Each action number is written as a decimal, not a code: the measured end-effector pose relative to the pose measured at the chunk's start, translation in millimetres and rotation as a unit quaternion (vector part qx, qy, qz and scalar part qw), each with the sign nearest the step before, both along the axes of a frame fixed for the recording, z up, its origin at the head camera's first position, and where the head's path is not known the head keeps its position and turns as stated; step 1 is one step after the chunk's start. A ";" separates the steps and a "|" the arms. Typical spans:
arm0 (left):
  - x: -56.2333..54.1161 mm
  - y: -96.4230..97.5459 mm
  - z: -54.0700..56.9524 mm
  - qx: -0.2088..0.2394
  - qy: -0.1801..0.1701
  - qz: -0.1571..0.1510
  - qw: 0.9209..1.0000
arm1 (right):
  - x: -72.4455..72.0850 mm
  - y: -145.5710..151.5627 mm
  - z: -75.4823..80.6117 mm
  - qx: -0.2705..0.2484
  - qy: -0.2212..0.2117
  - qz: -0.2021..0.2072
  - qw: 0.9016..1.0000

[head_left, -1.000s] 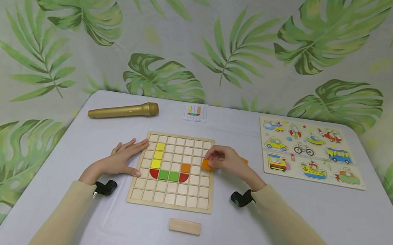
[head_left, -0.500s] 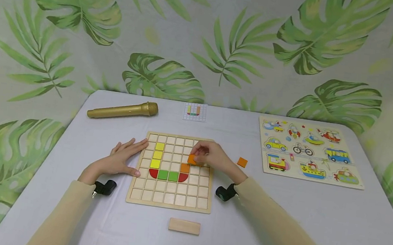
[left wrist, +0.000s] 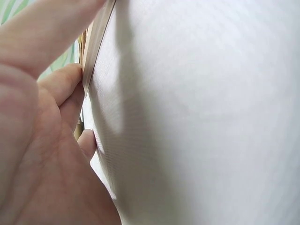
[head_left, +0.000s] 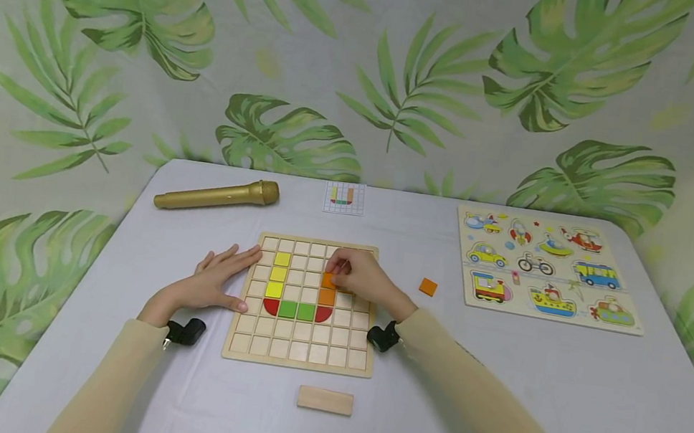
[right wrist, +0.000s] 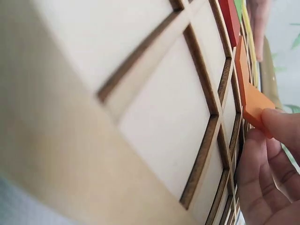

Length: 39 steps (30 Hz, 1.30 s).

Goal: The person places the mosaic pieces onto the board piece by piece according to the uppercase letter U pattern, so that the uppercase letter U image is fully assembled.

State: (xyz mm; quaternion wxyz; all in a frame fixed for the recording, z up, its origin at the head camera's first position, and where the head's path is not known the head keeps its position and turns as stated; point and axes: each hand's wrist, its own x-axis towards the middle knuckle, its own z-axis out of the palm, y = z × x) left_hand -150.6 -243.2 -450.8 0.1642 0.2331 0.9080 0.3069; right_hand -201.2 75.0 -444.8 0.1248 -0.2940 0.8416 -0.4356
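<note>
My right hand (head_left: pixel 364 276) pinches an orange square tile (right wrist: pixel 257 107) between thumb and fingers. The tile is tilted over the wooden grid board (head_left: pixel 296 363), just above an orange tile (head_left: pixel 327 297) that lies in a cell. Red quarter-round tiles (head_left: pixel 323 313), green squares (head_left: pixel 287 309) and a column of yellow squares (head_left: pixel 280 274) sit in other cells. With its fingers spread, my left hand (head_left: pixel 214 282) touches the board's left edge; in the left wrist view its fingertips (left wrist: pixel 72 79) meet the board's side.
One loose orange tile (head_left: pixel 428 286) lies right of the board. A wooden block (head_left: pixel 326 400) is in front of it. Behind are a gold microphone (head_left: pixel 219 196) and a pattern card (head_left: pixel 344 198). A vehicle puzzle board (head_left: pixel 548 270) lies at the right.
My right hand has carried the orange tile leftward from the board's right edge to above the placed orange tile. The left hand has stayed in place.
</note>
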 end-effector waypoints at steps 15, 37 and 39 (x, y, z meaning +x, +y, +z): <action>-0.5 -2.0 -2.2 0.004 0.000 0.001 1.000 | 3.6 -7.1 4.9 0.070 0.046 -0.003 0.996; -0.6 -1.6 -2.4 -0.001 0.000 0.002 1.000 | -0.2 82.2 11.2 -0.086 -0.126 -0.068 0.986; -1.0 -2.0 -2.9 -0.002 0.000 0.002 1.000 | -0.1 95.5 10.4 -0.086 -0.134 -0.083 0.984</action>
